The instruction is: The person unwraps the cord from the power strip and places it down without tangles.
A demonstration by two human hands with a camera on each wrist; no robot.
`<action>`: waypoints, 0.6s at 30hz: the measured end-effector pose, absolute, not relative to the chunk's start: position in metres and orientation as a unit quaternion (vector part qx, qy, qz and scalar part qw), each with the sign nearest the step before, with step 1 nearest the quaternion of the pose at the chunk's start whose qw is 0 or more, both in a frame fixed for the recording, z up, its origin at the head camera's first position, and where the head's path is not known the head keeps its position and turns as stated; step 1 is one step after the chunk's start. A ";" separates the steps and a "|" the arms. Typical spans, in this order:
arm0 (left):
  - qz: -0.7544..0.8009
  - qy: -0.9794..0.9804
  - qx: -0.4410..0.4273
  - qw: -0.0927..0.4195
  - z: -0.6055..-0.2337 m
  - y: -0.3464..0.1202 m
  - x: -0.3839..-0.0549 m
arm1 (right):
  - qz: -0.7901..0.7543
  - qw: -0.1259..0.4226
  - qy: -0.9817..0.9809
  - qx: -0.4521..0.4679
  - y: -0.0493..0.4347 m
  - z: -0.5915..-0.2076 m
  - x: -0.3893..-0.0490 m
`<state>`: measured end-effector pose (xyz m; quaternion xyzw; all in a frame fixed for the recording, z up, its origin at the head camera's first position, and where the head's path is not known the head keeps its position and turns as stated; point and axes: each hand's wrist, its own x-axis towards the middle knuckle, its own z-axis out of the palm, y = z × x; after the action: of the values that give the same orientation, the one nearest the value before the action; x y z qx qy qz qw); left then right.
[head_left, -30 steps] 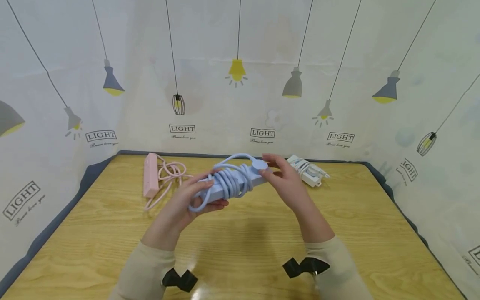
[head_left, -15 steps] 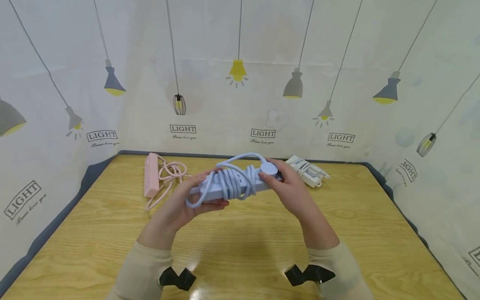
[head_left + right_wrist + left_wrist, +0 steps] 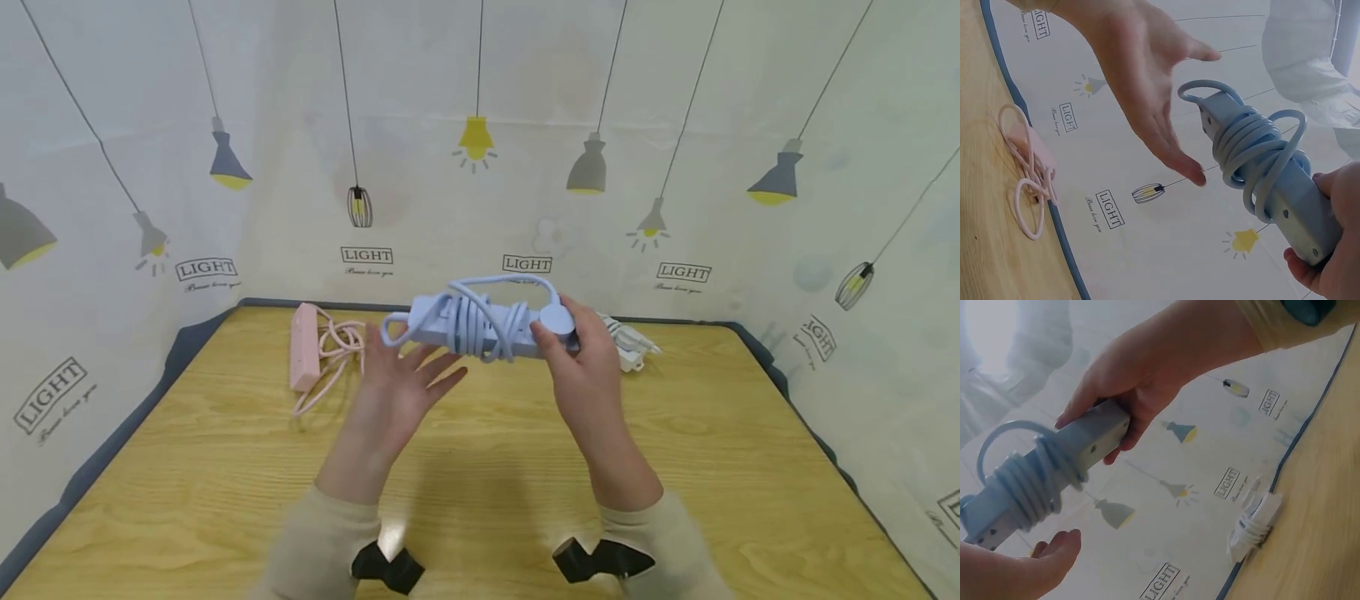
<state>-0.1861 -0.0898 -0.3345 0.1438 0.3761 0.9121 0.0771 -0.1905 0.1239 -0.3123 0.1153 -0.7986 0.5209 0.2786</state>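
Note:
A light blue power strip (image 3: 442,323) is held up above the table, its own cord (image 3: 471,327) wound several times around its middle. My right hand (image 3: 592,375) grips its right end, thumb beside the round plug (image 3: 557,319). My left hand (image 3: 397,392) is spread just below the left end, palm up, fingers straight. In the right wrist view a gap shows between the left hand (image 3: 1147,81) and the power strip (image 3: 1260,150). One loop of cord sticks out past the strip's left end.
On the wooden table (image 3: 480,467), a pink power strip (image 3: 303,346) with a loosely coiled cord lies at the back left. A white power strip (image 3: 630,350) with its cord wrapped lies at the back right, partly behind my right hand. A lamp-patterned cloth (image 3: 420,125) surrounds the table's back and sides.
The blue power strip has risen and levelled out, moving slightly right in my right hand. My left hand has let go of its left end and opened beneath it.

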 end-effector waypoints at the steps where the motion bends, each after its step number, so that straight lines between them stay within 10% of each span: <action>1: 0.909 0.379 0.156 0.077 -0.337 -0.084 -0.185 | 0.527 0.281 -0.794 0.112 0.122 -0.313 -0.190; 18: 0.902 0.424 0.082 -0.004 -0.337 -0.042 -0.181 | 0.531 0.300 -0.779 0.144 0.088 -0.330 -0.184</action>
<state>-0.1806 -0.0424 -0.3365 0.0821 0.4242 0.9018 -0.0038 -0.1843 0.0881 -0.3299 0.1437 -0.7794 0.5312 0.2997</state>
